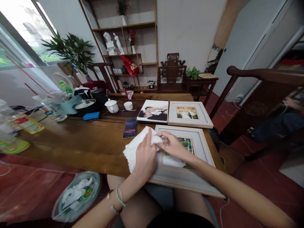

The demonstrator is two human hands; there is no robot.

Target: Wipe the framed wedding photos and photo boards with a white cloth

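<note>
At the near edge of the wooden table (78, 142), the white cloth (133, 148) lies half on the wood and half over the left side of a large framed picture (203, 143). The left hand (146, 157) rests flat on it, fingers together and stretched out (a bracelet shows at the wrist). The right hand (174, 145) has its fingertips pinched on the cloth's upper fold. A phone (130, 127) lies just beyond, and a second frame (190, 114) farther back.
</note>
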